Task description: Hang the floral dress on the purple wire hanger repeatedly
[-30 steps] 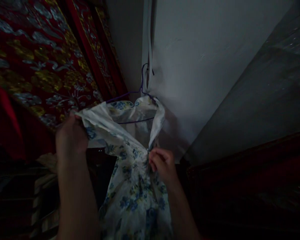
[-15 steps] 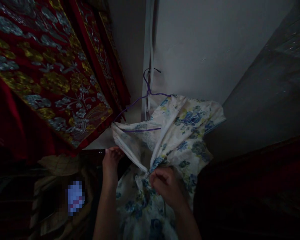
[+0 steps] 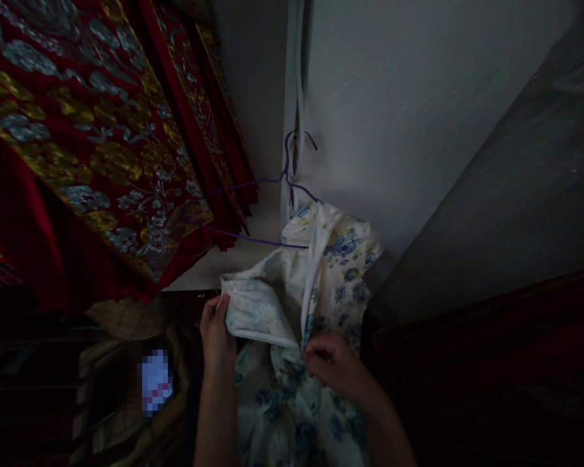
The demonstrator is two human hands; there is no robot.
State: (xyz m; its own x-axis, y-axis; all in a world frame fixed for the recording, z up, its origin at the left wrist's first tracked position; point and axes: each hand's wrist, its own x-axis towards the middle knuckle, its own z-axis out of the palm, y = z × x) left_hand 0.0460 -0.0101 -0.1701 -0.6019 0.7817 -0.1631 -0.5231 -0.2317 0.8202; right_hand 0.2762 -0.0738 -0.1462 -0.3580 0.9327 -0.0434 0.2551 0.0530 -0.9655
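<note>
One floral garment (image 3: 338, 279), white with blue flowers, hung by its right shoulder on a purple wire hanger (image 3: 257, 240), the hanger's left arm bare. One left hand (image 3: 219, 324), grip closed, thumb and fingers pinching the garment's loose left shoulder. One right hand (image 3: 328, 357), grip drawn in with fingers curled, at the base of the neck opening; whether cloth is pinched there cannot be told. One pale cord (image 3: 299, 84), behind the hanger's hook. One red embroidered cloth (image 3: 111, 149), gold and silver, at left. One pale wall (image 3: 379, 97), at right.
</note>
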